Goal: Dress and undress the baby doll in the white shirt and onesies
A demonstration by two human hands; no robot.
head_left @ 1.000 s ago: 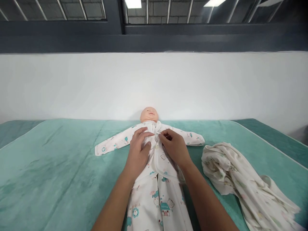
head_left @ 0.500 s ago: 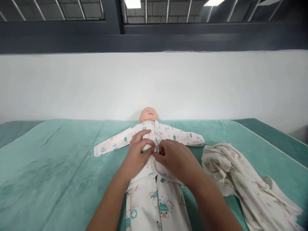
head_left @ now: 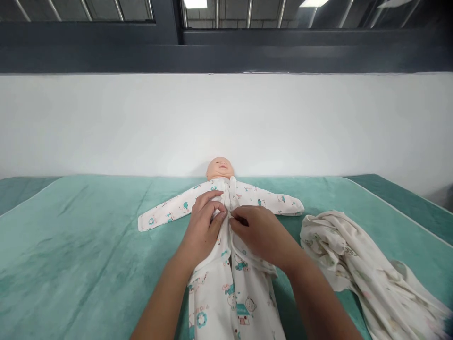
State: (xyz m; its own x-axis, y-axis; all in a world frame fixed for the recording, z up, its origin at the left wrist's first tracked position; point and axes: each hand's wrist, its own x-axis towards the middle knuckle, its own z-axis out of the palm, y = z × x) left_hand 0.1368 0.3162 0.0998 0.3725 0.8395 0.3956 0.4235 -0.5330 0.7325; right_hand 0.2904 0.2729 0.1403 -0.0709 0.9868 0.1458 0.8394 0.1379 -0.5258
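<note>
A baby doll [head_left: 220,168] lies on its back, arms spread, in a white printed baby jacket [head_left: 173,208] and matching pants [head_left: 244,302]. Both hands meet at the jacket's front opening on the doll's chest. With thumb and fingers pinched, my left hand [head_left: 207,224] grips the left front edge. Just across from it, my right hand [head_left: 260,229] pinches the right front edge, its fingers curled. The fingertips are close together, and whatever fastener lies between them is hidden. Above the hands, the upper part of the opening shows down to the chest.
A crumpled white printed cloth [head_left: 354,264] lies to the right of the doll. Under everything is a green padded surface [head_left: 88,245], which meets a white wall [head_left: 106,123] behind the doll's head. A dark window frame [head_left: 226,52] with bars runs above.
My right hand's fingertips have drawn slightly away from the left ones, up and to the right. My left hand stays nearly in place. The view has shifted a little.
</note>
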